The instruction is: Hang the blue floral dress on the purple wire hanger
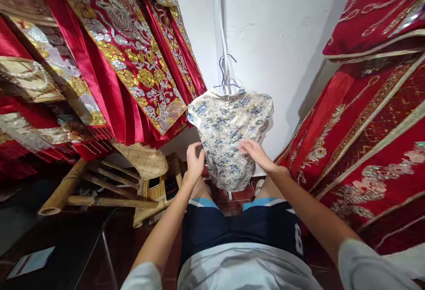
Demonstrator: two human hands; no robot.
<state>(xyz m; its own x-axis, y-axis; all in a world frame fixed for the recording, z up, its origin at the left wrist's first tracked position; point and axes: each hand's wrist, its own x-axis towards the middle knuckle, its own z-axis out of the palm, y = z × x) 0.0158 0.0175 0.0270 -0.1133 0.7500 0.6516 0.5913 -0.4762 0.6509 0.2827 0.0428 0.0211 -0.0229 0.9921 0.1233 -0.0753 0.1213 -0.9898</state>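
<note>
- Navy shorts (210, 232), nearest.
- Left hand (195, 160): fingers loosely curved, gripping nothing, just beside the floral short-sleeved blouse (226, 148).
- Right hand (255, 151): blurred fingertips over the blouse's right side; I cannot tell whether they pinch cloth.
- Blouse hangs between both hands on a blue hanger (223, 79).
- White wall (282, 59) behind.

1. Blouse (229, 148): cream-white, strewn with blue and yellowish flowers.
2. Wall (282, 59): plain white.
3. Costume (149, 73) by the wall's left edge: red, with gold and silver sequinned flowers.
4. Gown (348, 148) by its right edge: red, gold-banded, with pale floral trim.
5. Shorts (229, 232): navy, light-blue-and-white hems.
</note>
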